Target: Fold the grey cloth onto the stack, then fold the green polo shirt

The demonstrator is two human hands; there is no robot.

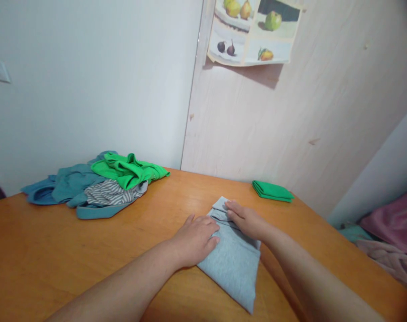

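Note:
A light grey garment (233, 264), folded into a long narrow shape, lies flat on the wooden table (169, 290). Its far end is creased and layered, while the near end tapers to a corner. My left hand (198, 237) rests on its left edge with the fingers stretched out over the cloth. Across the garment, my right hand (245, 219) lies on the far right part, fingers extended and pressing on the folds. Some of the cloth's right edge is hidden under my right hand and wrist.
At the back left lies a loose heap of clothes: a bright green garment (127, 170), a striped grey one (109, 192) and blue-teal ones (74, 181). A folded green cloth (273, 191) sits at the back right. Pink fabric (394, 223) shows beyond the table's right edge.

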